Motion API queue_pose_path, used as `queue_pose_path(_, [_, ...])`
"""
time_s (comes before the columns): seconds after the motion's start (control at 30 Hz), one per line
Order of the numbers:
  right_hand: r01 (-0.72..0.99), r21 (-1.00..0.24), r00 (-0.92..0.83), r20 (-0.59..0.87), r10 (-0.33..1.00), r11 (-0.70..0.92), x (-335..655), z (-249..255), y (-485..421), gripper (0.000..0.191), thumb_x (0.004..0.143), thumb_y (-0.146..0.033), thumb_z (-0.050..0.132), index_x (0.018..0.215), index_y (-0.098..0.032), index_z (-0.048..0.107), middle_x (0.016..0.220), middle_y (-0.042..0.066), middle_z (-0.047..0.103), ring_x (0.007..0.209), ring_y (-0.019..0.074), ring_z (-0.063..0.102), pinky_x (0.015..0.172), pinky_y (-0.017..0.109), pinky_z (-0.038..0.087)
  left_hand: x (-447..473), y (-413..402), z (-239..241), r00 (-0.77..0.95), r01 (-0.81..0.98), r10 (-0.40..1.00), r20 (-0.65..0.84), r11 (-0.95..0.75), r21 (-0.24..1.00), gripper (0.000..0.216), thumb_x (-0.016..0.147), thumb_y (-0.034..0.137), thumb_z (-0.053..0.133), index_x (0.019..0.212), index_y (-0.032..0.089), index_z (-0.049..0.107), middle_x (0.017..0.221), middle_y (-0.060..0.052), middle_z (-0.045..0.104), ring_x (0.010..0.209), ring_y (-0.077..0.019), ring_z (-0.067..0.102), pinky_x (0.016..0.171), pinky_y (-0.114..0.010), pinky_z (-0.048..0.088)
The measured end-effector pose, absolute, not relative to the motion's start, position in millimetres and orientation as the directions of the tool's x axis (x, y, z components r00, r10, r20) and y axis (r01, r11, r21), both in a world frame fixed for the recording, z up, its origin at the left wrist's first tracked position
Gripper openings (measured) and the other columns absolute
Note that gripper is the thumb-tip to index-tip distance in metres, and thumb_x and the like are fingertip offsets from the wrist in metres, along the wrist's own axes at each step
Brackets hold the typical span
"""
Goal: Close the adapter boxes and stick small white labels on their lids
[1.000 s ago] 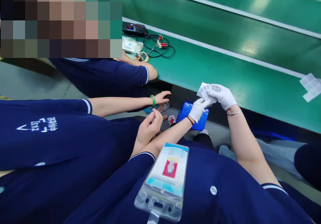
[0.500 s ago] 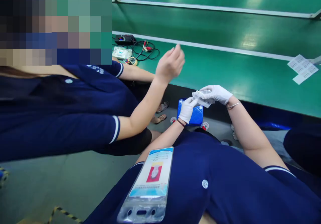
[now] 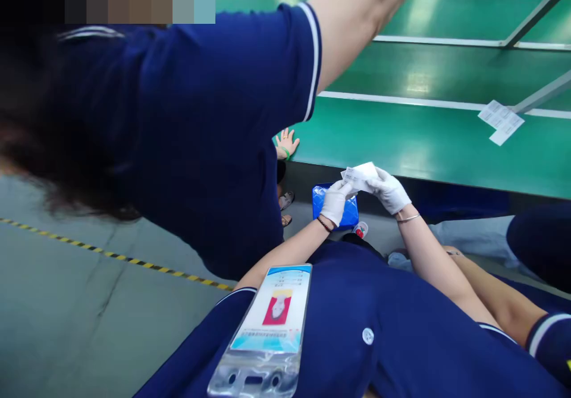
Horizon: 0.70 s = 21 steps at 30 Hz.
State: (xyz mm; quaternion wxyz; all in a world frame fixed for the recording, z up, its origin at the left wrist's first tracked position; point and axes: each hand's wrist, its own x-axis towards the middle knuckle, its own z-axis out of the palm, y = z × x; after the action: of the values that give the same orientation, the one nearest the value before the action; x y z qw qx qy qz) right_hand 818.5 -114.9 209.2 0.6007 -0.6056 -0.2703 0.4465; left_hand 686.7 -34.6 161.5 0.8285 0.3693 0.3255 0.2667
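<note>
My left hand (image 3: 335,203), in a white glove, pinches a small white sheet of printed labels (image 3: 354,178) at its lower left corner. From the other side my right hand (image 3: 391,192), gloved too, grips the white pieces along their right edge. Behind the printed sheet a plain white flat piece (image 3: 366,169) shows; whether it is the same sheet or a separate one I cannot tell. Both hands are in front of the bench edge, above a blue quilted stool (image 3: 350,212). The fingertips are partly hidden by the sheets.
A co-worker (image 3: 214,88) in navy leans in from the left, one arm stretched over the green bench (image 3: 401,136). A bare hand (image 3: 288,142) with a green band rests on the bench edge. More label sheets (image 3: 501,122) lie by a metal post. Another person's arm (image 3: 495,288) is at right.
The co-worker has moved closer and reaches across the bench, covering the cables and devices seen before. My right hand has turned and lowered slightly on the sheets; the plain white piece now shows more.
</note>
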Motion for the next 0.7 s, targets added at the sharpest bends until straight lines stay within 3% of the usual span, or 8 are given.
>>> queue_pose_path(0.17, [-0.207,-0.969,0.568,-0.232,0.79,-0.135,830.4,189.9,-125.1,0.076,0.06,-0.059,0.083,0.12,-0.017,0.064,0.12,0.011,0.069,0.109,0.0279,0.063,0.091,0.039,0.052,688.3,-39.2,161.9,0.705,-0.146,0.627,-0.333,0.587,0.796,0.028,0.074,0.03,0.077,0.097,0.015,0.07,0.099,-0.007,0.072,0.091,-0.0192,0.069,0.092,-0.035,0.051])
queue_pose_path(0.33, [-0.153,-0.97,0.635,-0.243,0.733,-0.188,844.6,185.7,-126.8,0.063,0.063,-0.055,0.081,0.108,-0.014,0.064,0.09,0.004,0.069,0.07,0.0139,0.057,0.062,0.026,0.044,691.0,-31.9,172.1,0.76,-0.16,0.595,-0.26,0.559,0.813,0.038,0.069,0.019,0.08,0.106,0.014,0.07,0.115,-0.009,0.071,0.109,-0.0224,0.065,0.108,-0.037,0.044])
queue_pose_path(0.5, [-0.155,-0.965,0.613,-0.263,0.745,-0.214,850.1,187.8,-109.8,0.055,0.063,-0.055,0.08,0.095,-0.014,0.062,0.072,-0.002,0.062,0.059,0.0103,0.049,0.058,0.025,0.038,683.6,-20.6,181.6,0.755,-0.128,0.593,-0.28,0.552,0.824,0.041,0.068,0.017,0.078,0.107,0.013,0.069,0.114,-0.012,0.071,0.109,-0.0246,0.066,0.109,-0.043,0.043])
queue_pose_path(0.7, [-0.156,-0.97,0.597,-0.244,0.764,-0.188,857.5,187.3,-100.7,0.048,0.061,-0.056,0.08,0.084,-0.018,0.061,0.065,-0.003,0.058,0.058,0.0111,0.046,0.055,0.026,0.035,678.5,-23.0,186.3,0.693,-0.062,0.654,-0.302,0.472,0.879,0.036,0.067,0.022,0.077,0.101,0.015,0.072,0.113,-0.01,0.072,0.112,-0.024,0.065,0.109,-0.037,0.043])
